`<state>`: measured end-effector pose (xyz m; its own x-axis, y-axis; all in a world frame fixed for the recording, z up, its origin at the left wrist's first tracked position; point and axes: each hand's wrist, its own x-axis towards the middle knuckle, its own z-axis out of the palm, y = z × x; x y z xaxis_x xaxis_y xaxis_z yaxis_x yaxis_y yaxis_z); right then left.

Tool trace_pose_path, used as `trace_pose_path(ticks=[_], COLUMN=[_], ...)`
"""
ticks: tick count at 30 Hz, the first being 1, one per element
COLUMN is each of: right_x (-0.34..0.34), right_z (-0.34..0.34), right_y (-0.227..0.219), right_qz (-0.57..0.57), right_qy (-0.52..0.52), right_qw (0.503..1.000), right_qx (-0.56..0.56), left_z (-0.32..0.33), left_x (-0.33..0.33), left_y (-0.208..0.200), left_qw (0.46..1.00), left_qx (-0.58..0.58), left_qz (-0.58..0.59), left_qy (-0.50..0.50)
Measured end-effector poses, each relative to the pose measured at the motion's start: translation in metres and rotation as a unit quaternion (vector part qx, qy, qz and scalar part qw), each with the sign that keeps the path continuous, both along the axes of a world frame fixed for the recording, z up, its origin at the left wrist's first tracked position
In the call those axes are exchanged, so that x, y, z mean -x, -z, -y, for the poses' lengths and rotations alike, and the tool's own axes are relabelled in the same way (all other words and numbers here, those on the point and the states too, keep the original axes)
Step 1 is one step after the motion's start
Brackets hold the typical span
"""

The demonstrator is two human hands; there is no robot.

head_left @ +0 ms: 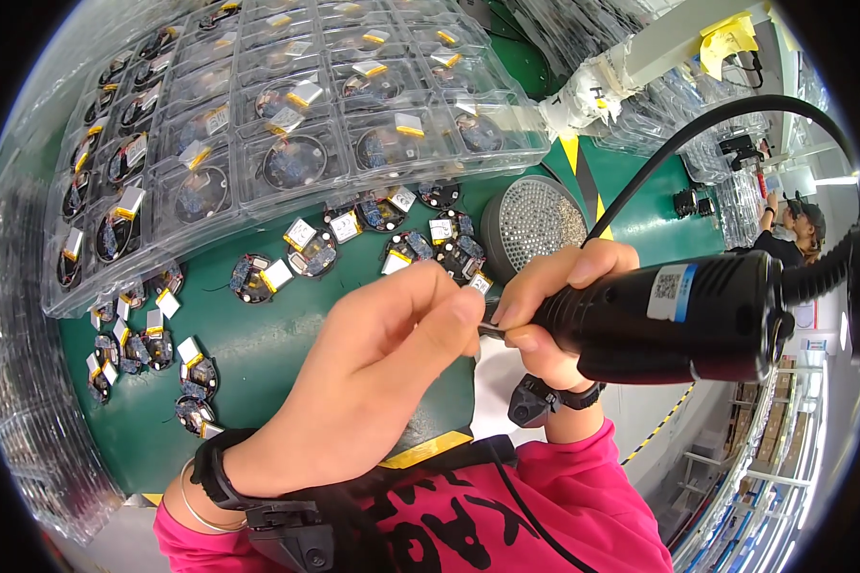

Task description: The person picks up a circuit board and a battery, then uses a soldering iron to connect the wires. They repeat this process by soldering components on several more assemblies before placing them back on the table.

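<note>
My left hand (397, 358) is closed in a pinch, its thumb and forefinger tips at a small dark part (491, 330). Opposite it, my right hand (559, 296) pinches the same part from the other side; what kind of part it is I cannot make out. A black cylindrical device (678, 320) with a flexible neck hides part of my right hand. Just beyond the fingertips lie round circuit assemblies (461, 256) with silver battery pouches and yellow tape. Each wrist wears a black strap with a small device.
Stacked clear plastic trays (287, 124) holding more round assemblies cover the back left of the green table (268, 349). A round grey perforated container (535, 224) stands beyond my right hand. A black cable arches at right. Another person (798, 229) sits far right.
</note>
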<state>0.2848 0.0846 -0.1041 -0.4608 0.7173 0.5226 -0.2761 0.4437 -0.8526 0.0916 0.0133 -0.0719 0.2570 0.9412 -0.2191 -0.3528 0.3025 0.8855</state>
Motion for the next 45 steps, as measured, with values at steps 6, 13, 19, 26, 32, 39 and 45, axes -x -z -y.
trace_pose_path(ticks=[6, 13, 19, 26, 32, 39, 45], right_x=[-0.001, -0.002, 0.001, -0.002, -0.002, 0.000, -0.001], right_z=[-0.010, -0.011, -0.009, -0.012, -0.012, -0.011, -0.015], right_y=[0.001, -0.004, -0.007, -0.004, -0.007, 0.001, 0.006], right_qz=[0.000, 0.016, 0.045, 0.059, 0.081, 0.019, -0.065], right_qy=[-0.015, -0.041, -0.015, -0.015, 0.000, 0.008, 0.047], right_qw=[1.000, 0.998, 0.997, 0.992, 0.991, 0.997, 0.997], right_qx=[-0.024, -0.034, -0.067, -0.109, -0.107, -0.075, 0.007], left_z=[-0.002, -0.004, -0.003, -0.003, -0.003, -0.007, -0.013], left_x=[-0.009, -0.004, -0.005, -0.005, -0.006, -0.001, -0.005], left_y=[0.006, 0.009, 0.012, 0.012, 0.013, 0.010, 0.041], left_qw=[0.973, 0.944, 0.954, 0.955, 0.944, 0.931, 0.844], left_qx=[-0.189, -0.265, -0.243, -0.238, -0.262, -0.281, -0.337], left_qz=[-0.093, -0.151, -0.125, -0.131, -0.157, -0.190, -0.411], left_qy=[-0.089, -0.124, -0.125, -0.118, -0.128, -0.132, -0.068])
